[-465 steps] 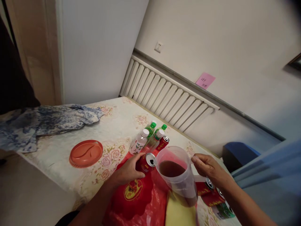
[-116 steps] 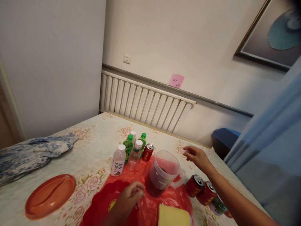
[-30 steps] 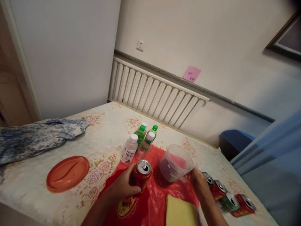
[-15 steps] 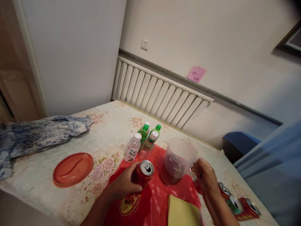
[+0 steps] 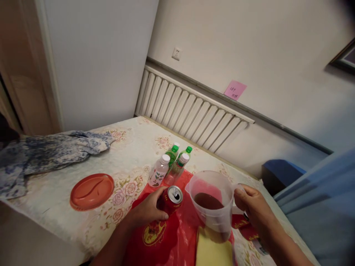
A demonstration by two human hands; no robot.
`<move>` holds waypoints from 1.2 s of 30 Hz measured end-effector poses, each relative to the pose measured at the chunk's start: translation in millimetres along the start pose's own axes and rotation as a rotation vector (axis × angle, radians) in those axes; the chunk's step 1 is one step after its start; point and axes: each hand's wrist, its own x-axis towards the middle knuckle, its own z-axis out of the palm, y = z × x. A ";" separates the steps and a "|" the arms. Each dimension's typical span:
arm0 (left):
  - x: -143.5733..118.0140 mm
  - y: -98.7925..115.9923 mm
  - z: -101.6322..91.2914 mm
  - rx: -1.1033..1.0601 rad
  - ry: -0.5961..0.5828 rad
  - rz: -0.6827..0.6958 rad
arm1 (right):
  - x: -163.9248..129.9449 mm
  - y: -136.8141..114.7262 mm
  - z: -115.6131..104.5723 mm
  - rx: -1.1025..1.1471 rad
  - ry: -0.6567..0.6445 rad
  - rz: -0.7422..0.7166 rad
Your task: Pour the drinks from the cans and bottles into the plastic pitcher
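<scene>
My left hand [image 5: 146,208] is wrapped round an opened red drink can [image 5: 169,203], which stands nearly upright over a red plastic bag [image 5: 184,236]. On the right, my right hand [image 5: 253,207] grips the handle of a clear plastic measuring jug [image 5: 215,218] with brown liquid in it. The jug's lower part overlaps a folded yellow cloth [image 5: 213,253] in the view; whether it touches the cloth I cannot tell. Just beyond the can is a group of several plastic bottles [image 5: 158,173] with white or green caps.
To the left lies an orange-red round lid or plate [image 5: 93,194]. A crumpled blue-and-white cloth [image 5: 63,153] is behind it. Several opened cans [image 5: 248,231] are partly hidden by my right arm. A radiator [image 5: 188,107] runs along the wall behind the flowered tablecloth [image 5: 138,135].
The jug has come nearer to me, towards the yellow cloth, and its liquid now shows through the open top. My left hand keeps its hold on the can. The view has shifted slightly.
</scene>
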 end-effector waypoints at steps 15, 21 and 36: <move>-6.6 1.1 -2.3 -0.078 0.044 0.040 | -0.6 -43.4 14.3 -0.383 -0.137 -0.052; -8.5 5.4 -1.4 -0.029 0.066 0.004 | 1.3 -50.4 15.8 -0.446 -0.156 -0.079; -8.1 8.6 1.4 0.004 0.048 0.021 | 9.4 -44.8 10.5 -0.472 -0.195 -0.125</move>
